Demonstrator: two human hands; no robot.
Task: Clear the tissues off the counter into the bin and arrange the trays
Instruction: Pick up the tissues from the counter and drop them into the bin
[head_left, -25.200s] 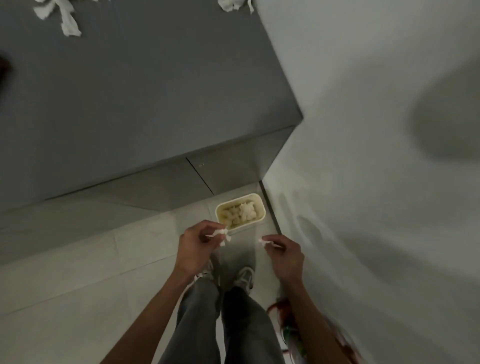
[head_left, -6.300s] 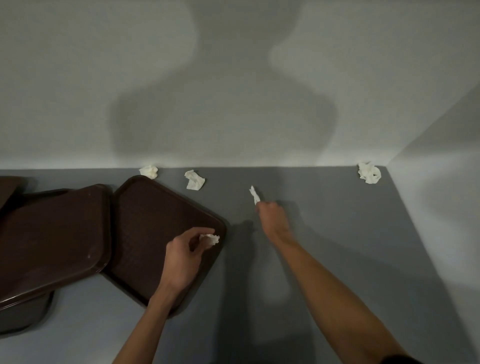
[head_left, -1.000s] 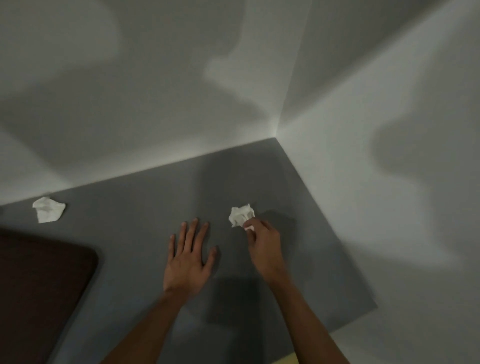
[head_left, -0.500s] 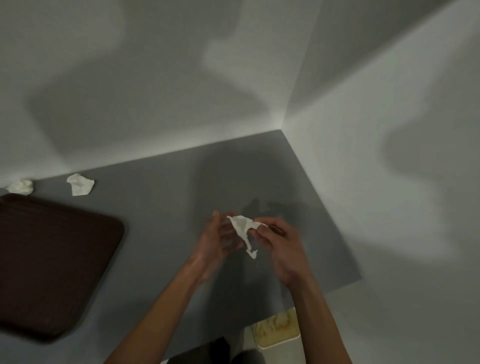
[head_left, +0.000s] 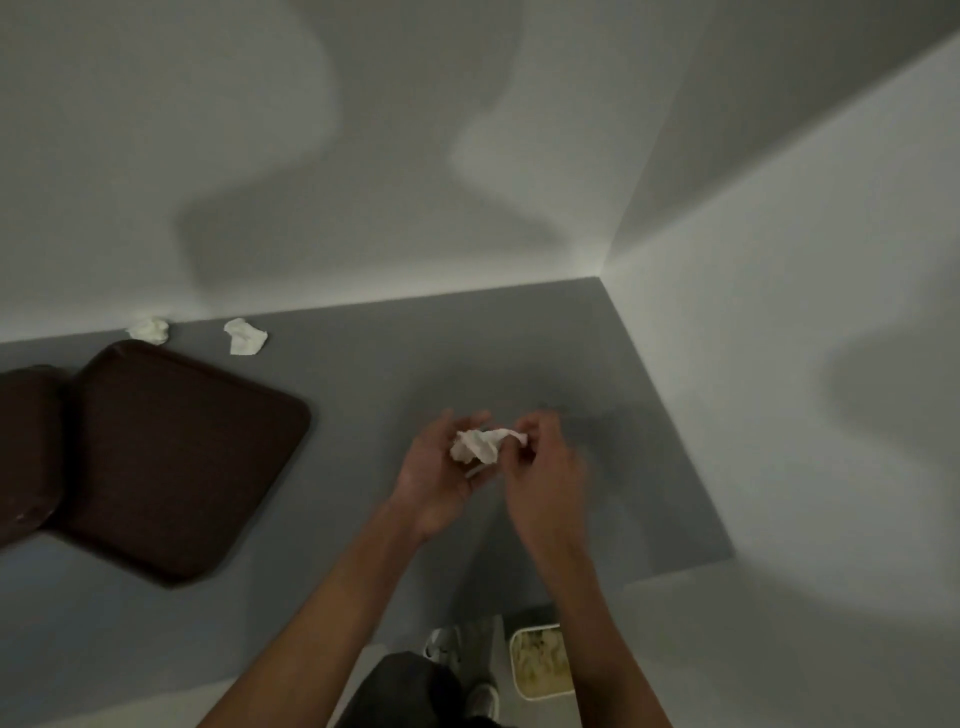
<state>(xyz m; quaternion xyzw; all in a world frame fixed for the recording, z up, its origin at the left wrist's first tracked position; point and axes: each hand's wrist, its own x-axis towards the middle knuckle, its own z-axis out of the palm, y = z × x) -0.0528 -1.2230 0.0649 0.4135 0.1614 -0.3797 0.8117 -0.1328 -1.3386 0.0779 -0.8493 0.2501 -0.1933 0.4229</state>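
A crumpled white tissue lies in the cupped palm of my left hand, whose fingers curl up around it. My right hand pinches the tissue's twisted right end. Both hands hover over the grey counter near its right corner. Two more crumpled tissues lie by the back wall. A dark brown tray lies askew on the counter's left, overlapping a second brown tray at the frame edge. The cream bin, holding tissues, stands on the floor below the counter's front edge.
White walls close the counter at the back and right, meeting in a corner. My shoes and dark trousers show on the floor beside the bin. Bare grey counter lies between the tray and my hands.
My right hand lifted the tissue off the counter and brought it to my left hand, which turned palm up and now cups it. The view has swung left, showing more tray.
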